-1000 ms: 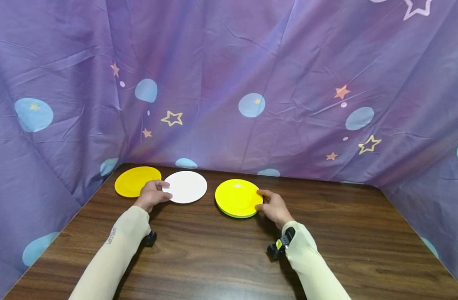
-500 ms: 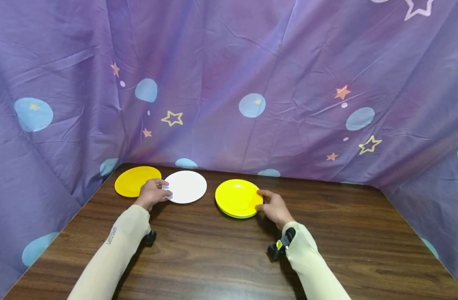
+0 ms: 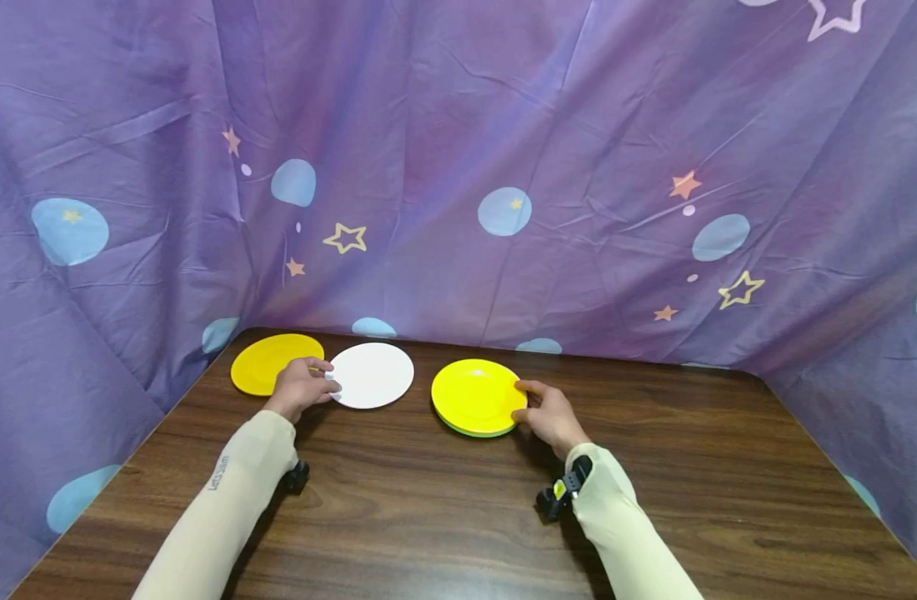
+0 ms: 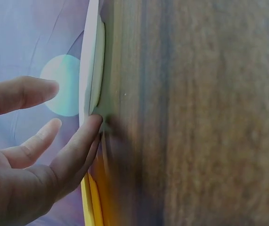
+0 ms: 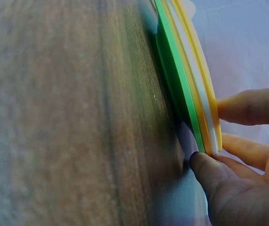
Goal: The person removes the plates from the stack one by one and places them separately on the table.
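In the head view a white plate [image 3: 372, 376] lies at the back left of the table. My left hand [image 3: 299, 390] is at its left rim, fingers spread and loosely bent. In the left wrist view one fingertip [image 4: 95, 121] meets the plate's edge, while the other visible fingers stand apart from it. A stack of plates [image 3: 478, 395], yellow on top, sits right of the white plate. My right hand [image 3: 552, 415] pinches the stack's right rim. The right wrist view shows green, yellow and white edges in the stack [image 5: 191, 75], with a fingertip [image 5: 200, 162] at the green bottom plate.
A yellow-orange plate [image 3: 271, 363] lies at the table's back left corner, partly behind my left hand. The brown wooden table [image 3: 428, 517] is enclosed at the back and sides by a purple curtain [image 3: 428, 167] with stars and blue spots.
My left hand has drawn back slightly to the left, its fingertips now overlapping less of the white plate. My right hand and the stack of plates look unmoved.
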`<act>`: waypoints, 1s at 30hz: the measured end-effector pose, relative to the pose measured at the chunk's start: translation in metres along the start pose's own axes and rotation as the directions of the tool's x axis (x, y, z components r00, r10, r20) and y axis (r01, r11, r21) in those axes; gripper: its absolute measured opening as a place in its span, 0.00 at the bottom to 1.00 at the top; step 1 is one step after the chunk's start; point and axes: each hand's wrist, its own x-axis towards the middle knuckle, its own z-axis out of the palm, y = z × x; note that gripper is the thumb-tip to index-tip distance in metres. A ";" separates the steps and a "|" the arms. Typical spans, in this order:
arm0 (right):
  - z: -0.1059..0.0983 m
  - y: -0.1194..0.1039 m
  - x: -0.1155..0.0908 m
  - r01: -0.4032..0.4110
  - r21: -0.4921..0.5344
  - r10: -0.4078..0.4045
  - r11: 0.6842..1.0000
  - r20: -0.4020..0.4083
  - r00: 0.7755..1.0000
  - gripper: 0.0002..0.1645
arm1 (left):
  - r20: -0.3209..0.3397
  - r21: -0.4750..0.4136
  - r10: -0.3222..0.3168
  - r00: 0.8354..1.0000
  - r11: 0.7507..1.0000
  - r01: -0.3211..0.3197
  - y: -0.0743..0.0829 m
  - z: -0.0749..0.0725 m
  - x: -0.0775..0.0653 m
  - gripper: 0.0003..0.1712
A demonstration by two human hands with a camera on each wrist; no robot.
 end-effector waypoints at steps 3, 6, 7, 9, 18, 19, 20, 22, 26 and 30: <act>0.000 0.000 0.000 -0.002 0.009 0.002 1.000 0.005 1.000 0.38 | -0.005 0.024 0.004 1.000 1.000 -0.004 0.001 0.000 -0.001 0.29; 0.000 0.000 0.000 0.001 0.012 -0.001 1.000 0.009 1.000 0.38 | -0.020 0.064 0.020 1.000 0.998 -0.019 0.004 0.000 -0.003 0.28; 0.000 0.000 -0.001 0.001 0.012 -0.001 1.000 0.009 1.000 0.38 | -0.028 0.082 0.027 0.999 0.996 -0.024 0.004 0.000 -0.003 0.28; 0.000 0.000 -0.001 0.000 0.014 0.000 1.000 0.009 1.000 0.38 | -0.047 0.125 0.046 0.998 0.991 -0.040 0.006 -0.001 -0.003 0.28; -0.002 0.001 0.001 -0.003 0.025 0.003 1.000 0.017 1.000 0.38 | -0.075 0.261 0.094 0.993 0.963 -0.072 0.016 0.002 -0.007 0.26; -0.002 0.001 0.001 -0.004 0.024 0.003 1.000 0.017 1.000 0.38 | -0.070 0.253 0.098 0.993 0.964 -0.078 0.018 0.003 -0.007 0.26; -0.002 0.001 0.002 -0.003 0.022 0.003 1.000 0.017 1.000 0.38 | -0.065 0.244 0.104 0.992 0.966 -0.085 0.019 0.005 -0.007 0.25; -0.002 0.001 0.002 -0.002 0.023 0.001 1.000 0.020 1.000 0.38 | -0.052 0.225 0.122 0.991 0.968 -0.107 0.023 0.009 -0.008 0.24; -0.002 0.002 0.003 -0.002 0.022 0.002 1.000 0.021 1.000 0.38 | -0.020 0.178 0.160 0.987 0.972 -0.154 0.030 0.020 -0.009 0.22; -0.001 0.002 0.002 -0.010 0.040 0.009 0.999 0.022 1.000 0.38 | 0.063 0.058 0.189 0.980 0.979 -0.193 0.035 0.032 -0.008 0.24</act>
